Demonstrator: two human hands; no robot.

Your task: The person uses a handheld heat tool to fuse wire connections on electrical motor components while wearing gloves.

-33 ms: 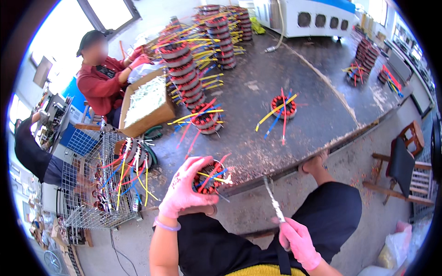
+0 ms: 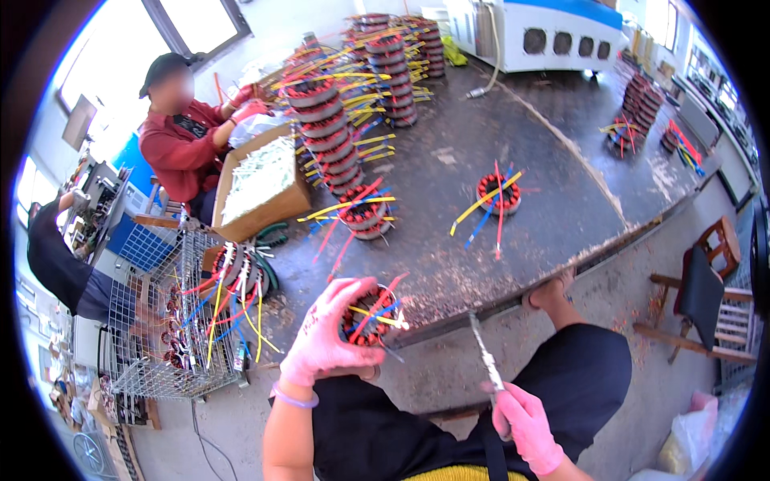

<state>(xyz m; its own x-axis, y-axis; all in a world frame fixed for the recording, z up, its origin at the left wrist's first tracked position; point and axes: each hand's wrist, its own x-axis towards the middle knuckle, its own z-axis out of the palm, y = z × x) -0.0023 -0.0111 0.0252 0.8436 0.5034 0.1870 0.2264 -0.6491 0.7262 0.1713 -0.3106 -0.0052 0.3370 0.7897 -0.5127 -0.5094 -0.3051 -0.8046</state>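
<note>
My left hand [image 2: 329, 333], in a pink glove, grips a wound stator [image 2: 366, 315] by its rim at the table's near edge. The ring has dark red windings; red, blue and yellow leads and a white tie stick out from it. My right hand [image 2: 525, 425], also gloved in pink, is closed round the lower end of a slim tool [image 2: 488, 361] with a white-wrapped shaft and a thin grey tip. The tip points up toward the table edge, apart from the stator; the tool's exact kind is not clear.
On the dark table [image 2: 433, 240] are a lone stator [image 2: 498, 195] and tall stator stacks [image 2: 325, 128]. A carton [image 2: 297, 196] of white pieces and a wire basket [image 2: 160, 381] stand left. Across the table, a co-worker [image 2: 180, 152] handles something. A chair [image 2: 698, 289] stands right.
The whole picture has shifted slightly to the right. Both hands keep their grips, and the tool stays apart from the stator.
</note>
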